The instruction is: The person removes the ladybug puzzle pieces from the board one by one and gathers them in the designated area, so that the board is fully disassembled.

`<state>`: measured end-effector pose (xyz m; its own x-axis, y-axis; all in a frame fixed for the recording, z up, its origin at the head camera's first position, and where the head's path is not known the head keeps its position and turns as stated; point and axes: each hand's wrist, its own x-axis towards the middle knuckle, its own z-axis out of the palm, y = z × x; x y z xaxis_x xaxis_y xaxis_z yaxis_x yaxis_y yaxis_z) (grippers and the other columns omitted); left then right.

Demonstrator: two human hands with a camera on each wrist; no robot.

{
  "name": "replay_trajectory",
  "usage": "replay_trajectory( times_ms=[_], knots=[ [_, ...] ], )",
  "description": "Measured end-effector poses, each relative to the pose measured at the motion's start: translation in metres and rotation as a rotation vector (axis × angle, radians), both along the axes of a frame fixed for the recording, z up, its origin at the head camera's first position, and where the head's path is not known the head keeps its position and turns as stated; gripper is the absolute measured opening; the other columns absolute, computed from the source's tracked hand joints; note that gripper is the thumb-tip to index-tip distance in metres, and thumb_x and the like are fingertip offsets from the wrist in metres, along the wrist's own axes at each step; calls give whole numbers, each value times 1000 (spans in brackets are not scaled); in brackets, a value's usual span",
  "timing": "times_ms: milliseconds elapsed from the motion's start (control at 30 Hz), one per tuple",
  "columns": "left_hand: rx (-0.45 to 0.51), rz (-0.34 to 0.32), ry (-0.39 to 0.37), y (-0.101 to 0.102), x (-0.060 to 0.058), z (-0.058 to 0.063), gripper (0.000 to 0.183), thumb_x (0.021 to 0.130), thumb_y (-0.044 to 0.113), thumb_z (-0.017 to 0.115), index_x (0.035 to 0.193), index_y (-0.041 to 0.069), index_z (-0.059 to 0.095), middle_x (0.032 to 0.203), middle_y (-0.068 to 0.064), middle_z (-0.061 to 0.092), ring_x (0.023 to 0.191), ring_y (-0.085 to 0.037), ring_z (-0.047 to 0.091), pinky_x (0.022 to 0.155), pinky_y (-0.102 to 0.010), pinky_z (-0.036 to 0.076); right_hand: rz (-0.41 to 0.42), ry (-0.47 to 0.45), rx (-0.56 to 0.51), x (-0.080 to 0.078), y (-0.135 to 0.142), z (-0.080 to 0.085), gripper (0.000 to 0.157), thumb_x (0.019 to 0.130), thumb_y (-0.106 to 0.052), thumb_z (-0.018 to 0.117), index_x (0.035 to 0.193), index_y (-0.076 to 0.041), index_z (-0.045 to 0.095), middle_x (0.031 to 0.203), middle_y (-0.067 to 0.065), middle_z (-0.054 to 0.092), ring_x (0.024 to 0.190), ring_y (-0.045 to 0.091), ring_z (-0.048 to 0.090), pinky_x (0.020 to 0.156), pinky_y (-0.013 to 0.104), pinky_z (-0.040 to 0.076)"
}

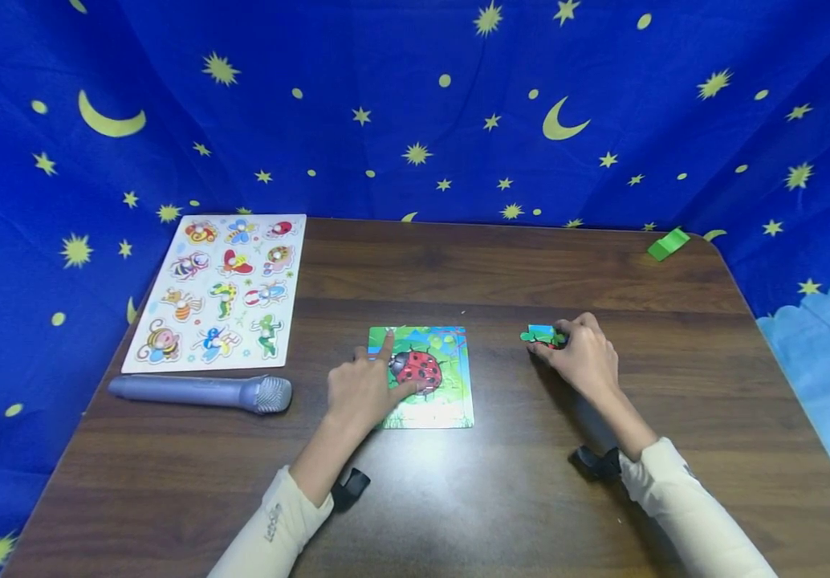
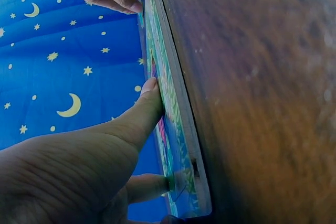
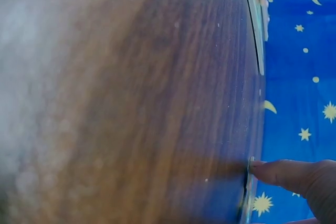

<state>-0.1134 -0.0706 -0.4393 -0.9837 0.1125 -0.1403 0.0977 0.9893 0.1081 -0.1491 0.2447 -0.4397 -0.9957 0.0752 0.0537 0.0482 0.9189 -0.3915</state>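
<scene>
A square jigsaw puzzle (image 1: 435, 409) with a red ladybug on a green and blue background lies flat on the table. My left hand (image 1: 360, 392) rests on its left side, with the index finger (image 1: 387, 345) and thumb spread and touching the picture. To the right of the puzzle, my right hand (image 1: 588, 353) pinches a small green and blue jigsaw piece (image 1: 541, 331) at the tabletop, and its fingers cover part of it. The right wrist view shows the thumb (image 3: 268, 171) against that piece's edge.
A white peg board (image 1: 205, 313) with insect pictures lies at the back left. In front of it is a grey-blue microphone (image 1: 191, 392). A green folded strip (image 1: 669, 244) sits at the back right corner. A blue starry curtain (image 1: 400, 104) hangs behind the wooden table (image 1: 502, 498).
</scene>
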Motion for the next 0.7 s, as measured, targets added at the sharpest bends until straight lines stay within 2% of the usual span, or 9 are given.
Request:
replay_trajectory(
  times_ms=[133,333,500,700],
  knots=[
    [1,2,2,0,0,-1,96,81,79,55,156,22,34,128,-29,61,46,-12,34,43,-24,25,14,-35,5,-1,1,-1,58,81,-39,79,120,2,67,109,21,55,86,43,61,68,55,47],
    [8,4,2,0,0,-1,96,81,79,55,156,23,32,127,-28,61,47,-12,34,44,-25,25,17,-37,7,-1,2,-1,61,82,-41,79,122,3,66,106,21,56,86,41,60,68,54,46],
    [8,7,-1,0,0,-1,96,81,79,55,156,22,33,129,-28,60,47,-13,35,44,-25,25,23,8,0,-1,1,-2,60,82,-40,79,122,2,67,104,21,60,87,40,60,69,55,46],
    [17,8,-3,0,0,-1,97,81,80,55,156,22,34,131,-29,59,47,-14,38,44,-26,27,21,86,-24,0,-1,-3,50,82,-32,80,118,1,70,93,16,60,79,32,57,66,50,45]
  ],
)
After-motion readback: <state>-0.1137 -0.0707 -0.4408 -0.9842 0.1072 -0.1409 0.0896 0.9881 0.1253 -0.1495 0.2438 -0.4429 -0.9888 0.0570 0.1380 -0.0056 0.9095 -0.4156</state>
